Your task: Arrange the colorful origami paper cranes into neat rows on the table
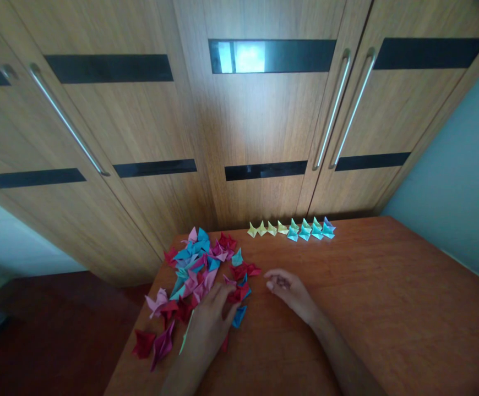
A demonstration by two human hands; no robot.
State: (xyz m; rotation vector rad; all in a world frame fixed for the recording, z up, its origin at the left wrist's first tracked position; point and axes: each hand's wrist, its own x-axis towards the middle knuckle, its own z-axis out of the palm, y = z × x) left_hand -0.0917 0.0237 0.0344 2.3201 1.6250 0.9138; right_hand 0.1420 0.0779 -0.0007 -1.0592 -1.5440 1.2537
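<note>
Left hand point(212, 319), grip unclear, dips into the big, still-jumbled paper pile point(201, 281); right hand point(291, 291) hovers apart, fingers loosely parted, seemingly empty, a short tidy row point(292, 234) already standing beyond.

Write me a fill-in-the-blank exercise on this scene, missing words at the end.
1. The left hand is at the heap of folded papers, on the ____ side of the table.
2. The leftmost pieces in the row near the wardrobe are coloured ____.
3. The wardrobe's strips are coloured ____.
Missing words: left; yellow; black.
</note>
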